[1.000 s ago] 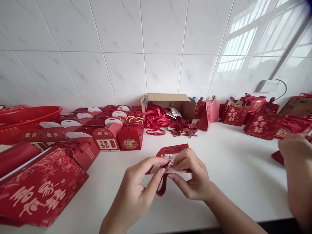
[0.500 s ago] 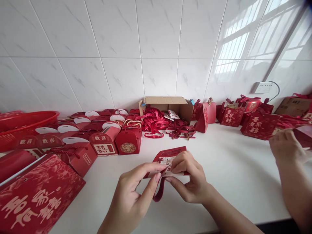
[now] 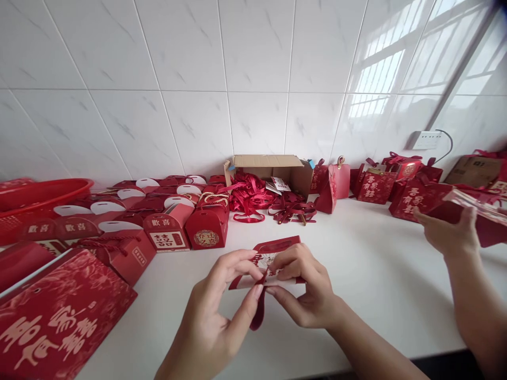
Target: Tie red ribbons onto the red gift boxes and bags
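Both hands meet at the near edge of a small red gift box (image 3: 279, 244) lying on the white table. Between thumb and fingers, my left hand (image 3: 224, 303) pinches a dark red ribbon (image 3: 258, 312), whose loop hangs below the box edge. My right hand (image 3: 307, 285) grips that same edge, its fingertips beside the ribbon and its thumb underneath. My fingers cover part of the box's printed white front and the spot where the ribbon meets it.
An open cardboard box (image 3: 273, 161) at the wall holds a heap of red ribbons (image 3: 251, 192). Several red gift boxes (image 3: 166, 232) stand left, by a red basket (image 3: 75, 184). A co-worker's hand (image 3: 451, 232) at right holds a red box (image 3: 489, 227).
My left fingers have shifted slightly on the ribbon, whose loop now hangs narrower. The co-worker's hand has turned and moved left, bringing a red box further into view.
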The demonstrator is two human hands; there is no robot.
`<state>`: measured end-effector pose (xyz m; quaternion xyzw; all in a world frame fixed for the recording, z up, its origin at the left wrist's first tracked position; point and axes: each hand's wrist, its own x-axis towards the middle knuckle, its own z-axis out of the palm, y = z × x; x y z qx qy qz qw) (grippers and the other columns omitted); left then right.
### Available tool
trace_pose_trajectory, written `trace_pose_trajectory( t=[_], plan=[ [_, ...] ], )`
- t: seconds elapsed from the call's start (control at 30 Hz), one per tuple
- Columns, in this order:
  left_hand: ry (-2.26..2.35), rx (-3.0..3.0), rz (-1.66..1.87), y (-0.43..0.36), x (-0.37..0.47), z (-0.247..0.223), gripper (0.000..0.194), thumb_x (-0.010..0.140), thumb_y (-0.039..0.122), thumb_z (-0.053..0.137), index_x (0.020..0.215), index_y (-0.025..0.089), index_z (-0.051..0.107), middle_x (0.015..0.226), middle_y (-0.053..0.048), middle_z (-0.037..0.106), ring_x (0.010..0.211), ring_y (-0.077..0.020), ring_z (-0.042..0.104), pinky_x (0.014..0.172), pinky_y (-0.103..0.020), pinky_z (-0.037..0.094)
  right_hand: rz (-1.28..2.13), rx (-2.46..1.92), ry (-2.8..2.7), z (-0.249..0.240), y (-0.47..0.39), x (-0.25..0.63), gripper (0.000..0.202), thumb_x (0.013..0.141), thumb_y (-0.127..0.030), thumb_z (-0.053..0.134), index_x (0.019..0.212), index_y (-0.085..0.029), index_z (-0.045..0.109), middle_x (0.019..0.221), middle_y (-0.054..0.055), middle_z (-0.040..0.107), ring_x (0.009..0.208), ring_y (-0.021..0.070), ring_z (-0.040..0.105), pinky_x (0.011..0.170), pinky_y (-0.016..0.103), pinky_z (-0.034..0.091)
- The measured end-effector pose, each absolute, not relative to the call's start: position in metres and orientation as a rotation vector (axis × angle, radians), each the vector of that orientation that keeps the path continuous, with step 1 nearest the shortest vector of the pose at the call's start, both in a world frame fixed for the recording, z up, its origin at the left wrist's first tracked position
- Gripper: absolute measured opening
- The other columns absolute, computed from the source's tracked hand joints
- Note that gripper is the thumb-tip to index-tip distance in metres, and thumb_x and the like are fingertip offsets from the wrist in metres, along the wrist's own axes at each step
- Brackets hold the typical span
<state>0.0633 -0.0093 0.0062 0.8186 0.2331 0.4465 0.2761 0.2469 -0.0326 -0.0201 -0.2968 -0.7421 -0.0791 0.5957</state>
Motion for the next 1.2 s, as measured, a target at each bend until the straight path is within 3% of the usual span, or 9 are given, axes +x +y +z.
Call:
trace_pose_trajectory(
  t=[0.2,0.57,0.7,0.93,1.2],
  plan=[
    [0.650,2.292,1.139,-0.010,0.059,0.008,0.033,0.090,0.014,0.052,0.118,0.031,0.049,0.104,0.003,0.066,0.099,-0.0098,0.064,0.087,-0.016,0.049,-0.177,-0.659,-1.706,-0.021,-0.033,0.247,0.021,0.078,-0.011,0.064,0.088,-0.021,0.049,0.098,0.009,0.065,0.080,0.0189,0.062,0.065,0.034,0.046],
    [0.692,2.331,1.096,-0.007,0.059,0.010,0.025,0.090,0.022,0.054,0.113,0.029,0.048,0.094,0.002,0.065,0.080,-0.0112,0.066,0.073,-0.019,0.053,-0.159,-0.645,-1.720,-0.022,-0.031,0.244,0.021,0.076,-0.009,0.065,0.086,-0.020,0.049,0.080,0.005,0.069,0.065,0.0161,0.057,0.060,0.032,0.041],
    [0.701,2.431,1.096,-0.004,0.051,0.010,0.030,0.086,0.028,0.061,0.113,0.030,0.049,0.098,0.002,0.067,0.092,-0.0140,0.066,0.078,-0.019,0.052,-0.152,-0.645,-1.724,-0.022,-0.030,0.245,0.020,0.078,-0.010,0.064,0.087,-0.020,0.049,0.079,0.005,0.069,0.065,0.0162,0.057,0.060,0.033,0.042],
    [0.556,2.434,1.021,-0.001,0.048,0.014,0.030,0.079,0.023,0.071,0.104,0.027,0.054,0.107,0.000,0.065,0.106,-0.0158,0.060,0.092,-0.023,0.047,-0.151,-0.652,-1.719,-0.021,-0.032,0.246,0.021,0.077,-0.009,0.066,0.087,-0.019,0.051,0.080,0.004,0.068,0.066,0.0162,0.059,0.061,0.033,0.042],
    [0.585,2.288,1.014,-0.005,0.056,0.015,0.011,0.088,0.019,0.057,0.098,0.023,0.060,0.100,-0.001,0.066,0.103,-0.0159,0.060,0.093,-0.027,0.046,-0.141,-0.672,-1.719,-0.023,-0.034,0.247,0.024,0.075,-0.006,0.067,0.090,-0.019,0.054,0.090,0.007,0.068,0.072,0.0183,0.061,0.062,0.035,0.045]
  ],
)
